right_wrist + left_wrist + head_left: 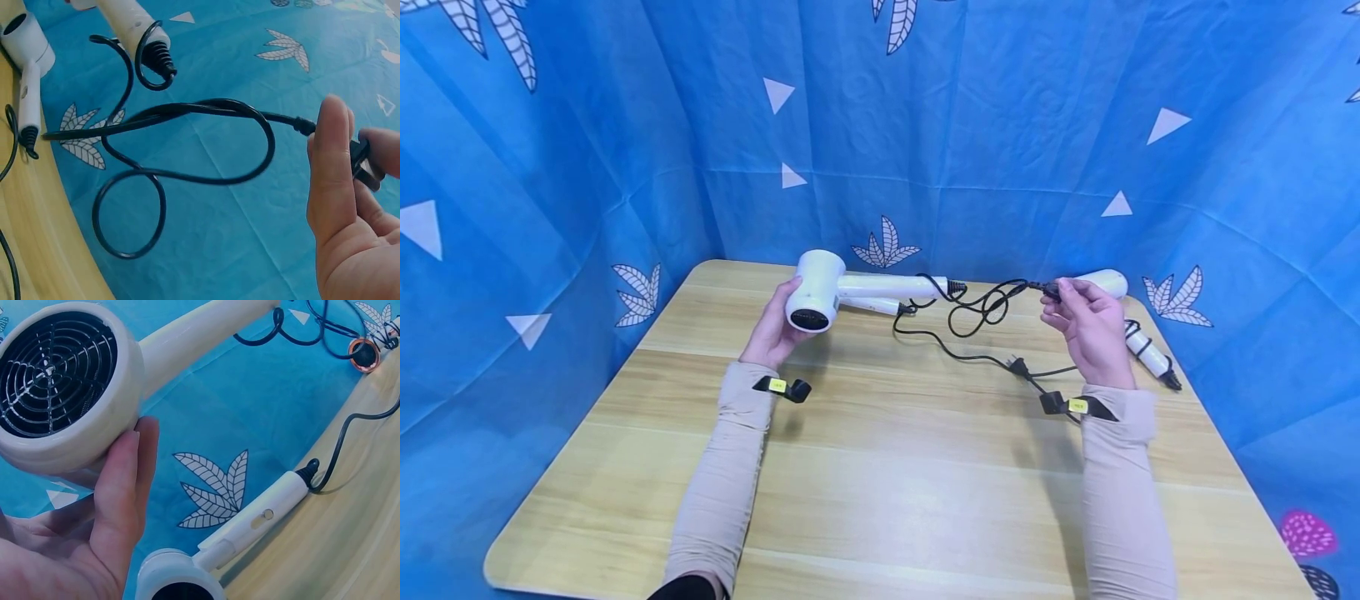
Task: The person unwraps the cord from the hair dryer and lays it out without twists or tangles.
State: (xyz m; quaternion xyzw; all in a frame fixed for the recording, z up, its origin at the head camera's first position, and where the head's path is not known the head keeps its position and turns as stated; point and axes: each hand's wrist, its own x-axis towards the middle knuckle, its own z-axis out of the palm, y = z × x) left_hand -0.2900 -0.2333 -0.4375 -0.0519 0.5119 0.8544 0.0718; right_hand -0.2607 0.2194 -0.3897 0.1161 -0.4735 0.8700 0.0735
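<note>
One white hair dryer [850,287] is held above the table [910,467], near its far edge and left of centre, its barrel gripped by the left hand [778,327]. The long handle is pointed rightward, roughly along that edge; the grilled end is turned toward the near edge. A black plug [361,161], mostly hidden by fingers, is pinched in the right hand [1093,333]. Three dryers and two plugs are counted: the second dryer [874,305] is partly hidden behind the first, the third dryer [1108,283], by the far right corner, behind the right hand; the loose plug [1018,367] is fully seen.
</note>
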